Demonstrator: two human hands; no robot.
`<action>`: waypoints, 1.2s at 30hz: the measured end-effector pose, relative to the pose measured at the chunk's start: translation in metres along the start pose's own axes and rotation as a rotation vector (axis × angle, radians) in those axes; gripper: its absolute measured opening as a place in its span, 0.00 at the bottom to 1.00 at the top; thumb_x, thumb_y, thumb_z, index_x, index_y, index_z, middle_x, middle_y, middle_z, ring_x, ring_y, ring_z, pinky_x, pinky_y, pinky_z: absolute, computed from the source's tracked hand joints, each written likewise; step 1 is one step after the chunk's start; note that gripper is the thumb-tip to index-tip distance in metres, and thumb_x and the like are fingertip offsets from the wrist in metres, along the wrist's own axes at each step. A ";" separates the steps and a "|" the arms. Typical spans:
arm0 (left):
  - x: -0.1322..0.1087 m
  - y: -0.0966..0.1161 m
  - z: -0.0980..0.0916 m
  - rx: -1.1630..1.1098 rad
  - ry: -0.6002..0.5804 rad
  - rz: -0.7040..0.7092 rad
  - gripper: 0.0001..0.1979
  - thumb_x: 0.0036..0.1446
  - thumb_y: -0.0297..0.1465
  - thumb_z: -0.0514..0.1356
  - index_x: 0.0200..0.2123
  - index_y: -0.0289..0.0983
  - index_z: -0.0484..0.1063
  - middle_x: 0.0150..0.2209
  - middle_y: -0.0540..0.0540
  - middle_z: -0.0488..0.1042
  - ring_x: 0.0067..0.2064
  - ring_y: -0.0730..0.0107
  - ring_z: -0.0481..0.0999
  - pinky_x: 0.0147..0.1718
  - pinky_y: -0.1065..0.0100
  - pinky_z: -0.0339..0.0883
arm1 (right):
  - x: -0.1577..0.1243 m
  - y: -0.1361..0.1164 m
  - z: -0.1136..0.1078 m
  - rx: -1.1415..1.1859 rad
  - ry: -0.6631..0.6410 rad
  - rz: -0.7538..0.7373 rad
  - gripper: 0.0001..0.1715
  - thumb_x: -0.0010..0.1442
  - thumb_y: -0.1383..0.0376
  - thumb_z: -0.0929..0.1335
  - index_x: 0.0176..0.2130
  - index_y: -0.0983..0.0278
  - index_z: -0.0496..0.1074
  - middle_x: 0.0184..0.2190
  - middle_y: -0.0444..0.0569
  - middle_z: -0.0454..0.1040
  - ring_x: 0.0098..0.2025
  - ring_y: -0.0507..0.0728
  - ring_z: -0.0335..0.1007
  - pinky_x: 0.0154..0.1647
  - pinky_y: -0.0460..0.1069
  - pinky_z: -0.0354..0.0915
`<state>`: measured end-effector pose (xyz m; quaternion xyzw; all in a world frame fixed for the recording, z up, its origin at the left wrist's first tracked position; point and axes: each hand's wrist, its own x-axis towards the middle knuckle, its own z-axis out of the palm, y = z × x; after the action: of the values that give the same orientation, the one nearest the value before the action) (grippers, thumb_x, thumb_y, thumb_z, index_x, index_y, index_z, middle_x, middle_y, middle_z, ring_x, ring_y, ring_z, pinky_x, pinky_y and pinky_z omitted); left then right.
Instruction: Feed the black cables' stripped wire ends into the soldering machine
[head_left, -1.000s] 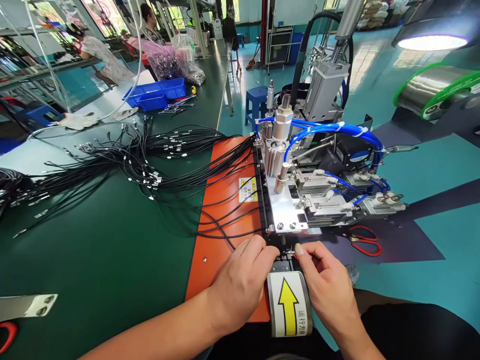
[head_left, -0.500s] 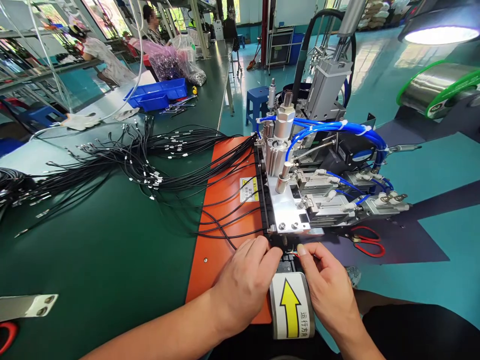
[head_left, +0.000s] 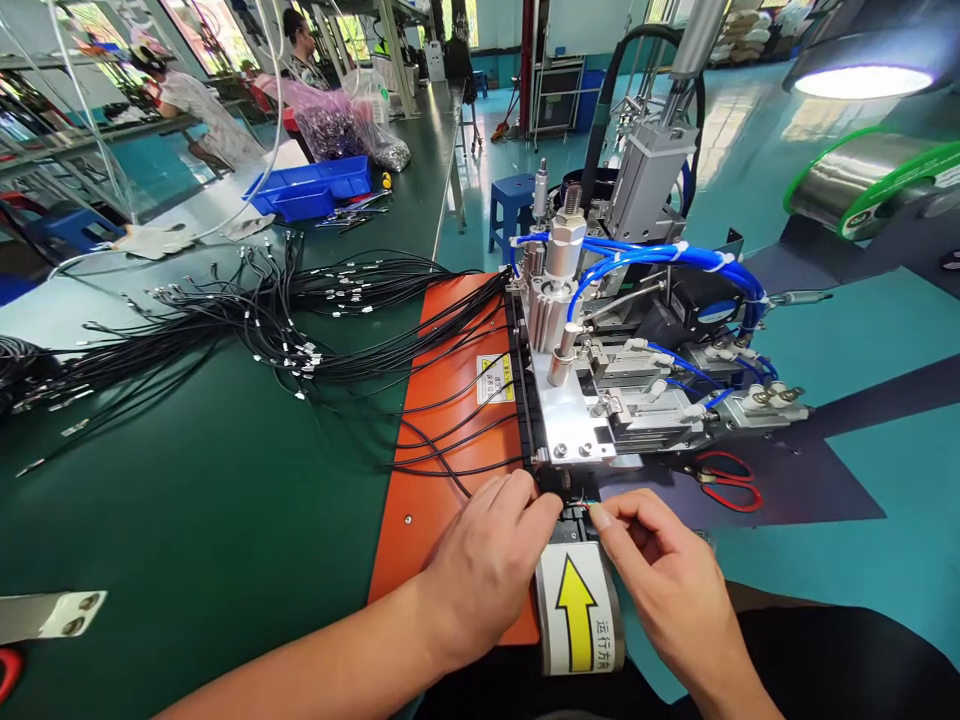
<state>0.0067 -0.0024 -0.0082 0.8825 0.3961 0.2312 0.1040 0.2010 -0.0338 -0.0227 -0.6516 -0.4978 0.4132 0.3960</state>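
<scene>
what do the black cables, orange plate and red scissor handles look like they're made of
Black cables: probably rubber or soft plastic sheathing, satin, given their smooth bends.
Orange plate: painted metal or plastic; the smooth, even colour leaves it open.
Red scissor handles: likely plastic, smooth, in one bright solid colour.

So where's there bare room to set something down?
Bare: green tabletop between black cables and left forearm; smaller patch of orange plate beside left hand. Crowded: between it and right hand, at thin wires by the pneumatic machine.
</scene>
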 end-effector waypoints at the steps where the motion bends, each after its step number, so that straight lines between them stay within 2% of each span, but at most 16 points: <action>1: 0.000 0.000 0.000 -0.001 0.000 -0.001 0.08 0.62 0.21 0.53 0.40 0.34 0.71 0.35 0.44 0.64 0.34 0.64 0.62 0.31 0.64 0.62 | 0.000 0.000 0.000 -0.004 -0.001 -0.005 0.18 0.63 0.50 0.68 0.33 0.61 0.74 0.32 0.46 0.71 0.32 0.53 0.66 0.31 0.45 0.64; 4: 0.000 0.000 0.000 -0.004 -0.002 0.000 0.09 0.62 0.20 0.52 0.40 0.34 0.71 0.35 0.44 0.64 0.34 0.64 0.63 0.32 0.64 0.61 | 0.000 0.000 0.002 -0.050 0.012 -0.035 0.17 0.66 0.51 0.67 0.34 0.60 0.73 0.32 0.45 0.71 0.31 0.52 0.65 0.31 0.45 0.64; 9: -0.001 -0.001 0.001 0.014 -0.008 -0.002 0.08 0.62 0.21 0.52 0.39 0.34 0.71 0.34 0.43 0.64 0.34 0.64 0.63 0.32 0.64 0.61 | 0.002 0.003 0.003 -0.172 0.034 -0.174 0.16 0.68 0.54 0.64 0.34 0.60 0.72 0.33 0.46 0.71 0.32 0.54 0.67 0.33 0.47 0.64; 12: -0.001 0.000 0.001 0.024 -0.005 -0.011 0.08 0.63 0.22 0.52 0.39 0.35 0.71 0.34 0.44 0.64 0.34 0.64 0.63 0.32 0.65 0.62 | 0.003 0.004 0.001 -0.214 0.040 -0.195 0.15 0.69 0.54 0.64 0.36 0.59 0.72 0.34 0.46 0.72 0.33 0.54 0.68 0.33 0.47 0.64; 14: -0.001 0.000 0.001 0.021 -0.002 -0.013 0.09 0.63 0.22 0.52 0.40 0.35 0.71 0.34 0.44 0.64 0.34 0.64 0.64 0.33 0.64 0.63 | 0.005 0.004 -0.001 -0.228 0.052 -0.230 0.11 0.70 0.56 0.64 0.43 0.58 0.73 0.39 0.47 0.73 0.39 0.55 0.70 0.39 0.47 0.66; 17: -0.001 0.000 0.001 0.012 0.000 -0.007 0.10 0.63 0.22 0.52 0.42 0.34 0.71 0.35 0.44 0.64 0.35 0.64 0.64 0.34 0.63 0.64 | 0.007 0.003 -0.003 -0.221 0.025 -0.335 0.12 0.71 0.60 0.63 0.51 0.55 0.72 0.45 0.47 0.72 0.49 0.55 0.70 0.50 0.48 0.65; 20: -0.001 0.000 0.001 0.023 0.002 -0.001 0.10 0.63 0.22 0.52 0.43 0.34 0.72 0.35 0.44 0.64 0.35 0.64 0.63 0.33 0.63 0.64 | 0.008 0.000 -0.004 -0.226 -0.003 -0.389 0.11 0.71 0.62 0.63 0.49 0.57 0.73 0.44 0.49 0.71 0.47 0.56 0.71 0.50 0.49 0.66; 27: 0.000 -0.001 0.002 0.060 0.033 0.006 0.09 0.64 0.23 0.53 0.40 0.35 0.73 0.34 0.45 0.64 0.33 0.64 0.62 0.32 0.63 0.61 | 0.007 0.000 -0.004 -0.244 0.053 -0.345 0.09 0.68 0.59 0.65 0.43 0.58 0.75 0.40 0.49 0.73 0.42 0.58 0.71 0.43 0.50 0.67; 31: 0.001 0.002 -0.004 0.071 0.021 0.012 0.10 0.65 0.22 0.52 0.40 0.34 0.73 0.34 0.44 0.66 0.35 0.63 0.63 0.34 0.62 0.61 | 0.011 0.001 -0.003 -0.231 0.021 -0.244 0.12 0.68 0.56 0.65 0.38 0.58 0.74 0.37 0.47 0.73 0.37 0.56 0.70 0.38 0.48 0.65; 36: -0.001 0.008 -0.017 0.109 0.011 -0.007 0.11 0.67 0.23 0.51 0.44 0.33 0.73 0.37 0.43 0.68 0.39 0.62 0.65 0.38 0.61 0.61 | 0.017 0.000 -0.002 -0.108 -0.067 -0.076 0.15 0.67 0.52 0.66 0.36 0.59 0.73 0.33 0.44 0.70 0.33 0.52 0.65 0.34 0.46 0.63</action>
<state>0.0033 -0.0084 0.0091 0.8843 0.4117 0.2135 0.0544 0.2055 -0.0176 -0.0246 -0.6385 -0.5566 0.3921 0.3590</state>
